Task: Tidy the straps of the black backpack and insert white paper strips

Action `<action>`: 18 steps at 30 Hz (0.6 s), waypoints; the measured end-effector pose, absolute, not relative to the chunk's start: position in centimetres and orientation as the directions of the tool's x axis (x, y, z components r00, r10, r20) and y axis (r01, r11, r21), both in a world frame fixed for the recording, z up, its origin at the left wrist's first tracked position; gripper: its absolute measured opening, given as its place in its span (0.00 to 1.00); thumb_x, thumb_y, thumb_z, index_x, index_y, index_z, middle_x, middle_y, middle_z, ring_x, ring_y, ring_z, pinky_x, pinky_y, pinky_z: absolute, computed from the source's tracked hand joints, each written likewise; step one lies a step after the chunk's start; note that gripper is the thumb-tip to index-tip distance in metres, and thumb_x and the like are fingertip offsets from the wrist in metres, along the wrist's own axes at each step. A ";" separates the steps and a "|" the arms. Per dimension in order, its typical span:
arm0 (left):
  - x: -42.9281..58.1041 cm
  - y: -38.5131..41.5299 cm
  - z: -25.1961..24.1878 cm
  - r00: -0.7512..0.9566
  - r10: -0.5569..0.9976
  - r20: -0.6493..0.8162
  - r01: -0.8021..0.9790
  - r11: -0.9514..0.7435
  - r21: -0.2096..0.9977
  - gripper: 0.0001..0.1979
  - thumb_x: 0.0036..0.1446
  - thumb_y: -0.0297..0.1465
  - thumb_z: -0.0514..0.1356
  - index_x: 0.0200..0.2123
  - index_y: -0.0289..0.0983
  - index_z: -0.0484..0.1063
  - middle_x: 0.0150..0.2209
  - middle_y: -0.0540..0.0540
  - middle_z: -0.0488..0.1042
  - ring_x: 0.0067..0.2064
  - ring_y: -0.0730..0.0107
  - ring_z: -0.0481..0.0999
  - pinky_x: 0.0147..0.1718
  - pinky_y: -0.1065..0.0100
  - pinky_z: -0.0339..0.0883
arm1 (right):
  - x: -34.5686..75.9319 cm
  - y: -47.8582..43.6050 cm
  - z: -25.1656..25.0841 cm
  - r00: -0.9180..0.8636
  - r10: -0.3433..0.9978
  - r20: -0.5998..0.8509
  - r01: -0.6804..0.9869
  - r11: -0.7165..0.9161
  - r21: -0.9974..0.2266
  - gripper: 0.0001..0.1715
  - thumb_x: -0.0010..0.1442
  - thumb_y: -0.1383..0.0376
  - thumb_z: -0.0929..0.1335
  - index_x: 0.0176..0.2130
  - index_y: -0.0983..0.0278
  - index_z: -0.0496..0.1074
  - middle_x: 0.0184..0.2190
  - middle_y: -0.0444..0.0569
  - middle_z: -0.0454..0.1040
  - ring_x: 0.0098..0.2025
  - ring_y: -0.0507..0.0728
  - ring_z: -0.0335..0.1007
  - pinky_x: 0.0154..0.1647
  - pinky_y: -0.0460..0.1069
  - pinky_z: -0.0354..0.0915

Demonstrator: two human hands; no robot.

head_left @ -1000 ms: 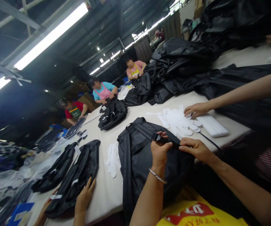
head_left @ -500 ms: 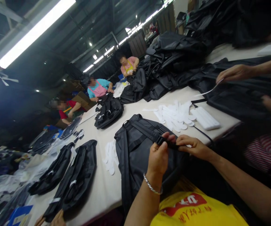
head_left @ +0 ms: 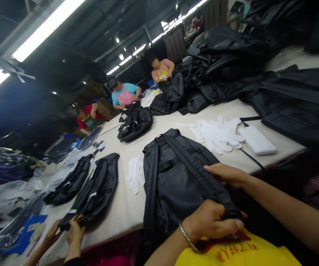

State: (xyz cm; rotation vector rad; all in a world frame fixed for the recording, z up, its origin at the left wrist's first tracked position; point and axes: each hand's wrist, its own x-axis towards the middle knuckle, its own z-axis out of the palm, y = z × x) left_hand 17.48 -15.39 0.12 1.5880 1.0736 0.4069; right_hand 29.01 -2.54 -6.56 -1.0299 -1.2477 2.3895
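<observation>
A black backpack point(head_left: 170, 184) lies on the table in front of me, its strap side facing up. My left hand point(head_left: 213, 221), with a twisted silver bracelet at the wrist, is closed around the lower end of a shoulder strap point(head_left: 195, 166), close to my yellow apron point(head_left: 239, 251). At the bag's right edge is my right hand point(head_left: 228, 174), thumb on top and the other fingers partly hidden beneath, gripping the backpack's side. White strips with rounded ends point(head_left: 216, 133) lie beyond the bag, and a smaller bunch of white strips point(head_left: 134, 173) lies to its left.
A white bundle point(head_left: 257, 140) sits near the table's right edge. Black bags point(head_left: 101, 184) lie at left, where another person's hands point(head_left: 75, 229) hold one. Black bags are heaped point(head_left: 220, 66) at the back. Several people work along the far side of the table point(head_left: 131, 147).
My left hand has moved down along the strap toward my body, away from the buckle. My right hand has shifted to the bag's side. The co-worker's hands at right have left the view.
</observation>
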 end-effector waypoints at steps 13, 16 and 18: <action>13.6 -9.0 -4.9 -0.241 0.962 -0.130 -0.238 0.072 0.969 0.14 0.46 0.35 0.58 0.35 0.33 0.67 0.28 0.48 0.70 0.23 0.78 0.68 0.27 0.72 0.63 | 21.1 6.0 5.2 -0.663 0.652 -0.367 -0.199 -0.626 -0.754 0.06 0.54 0.71 0.62 0.29 0.69 0.68 0.21 0.46 0.72 0.24 0.50 0.68 0.33 0.45 0.65; 10.6 -4.8 -5.9 -0.346 0.935 -0.079 -0.258 -0.014 0.966 0.11 0.44 0.32 0.58 0.32 0.33 0.67 0.26 0.51 0.69 0.23 0.78 0.68 0.28 0.71 0.64 | 21.4 6.0 4.7 -0.663 0.692 -0.285 -0.198 -0.529 -0.825 0.04 0.52 0.69 0.65 0.29 0.68 0.69 0.23 0.45 0.72 0.25 0.50 0.68 0.31 0.45 0.64; 9.4 -3.1 -6.6 -0.337 0.941 -0.038 -0.206 -0.035 0.978 0.09 0.44 0.30 0.58 0.32 0.34 0.68 0.26 0.51 0.69 0.26 0.76 0.69 0.31 0.70 0.65 | 22.0 5.0 3.4 -0.675 0.700 -0.232 -0.200 -0.477 -0.855 0.06 0.48 0.66 0.67 0.30 0.66 0.70 0.25 0.45 0.73 0.27 0.52 0.68 0.31 0.46 0.64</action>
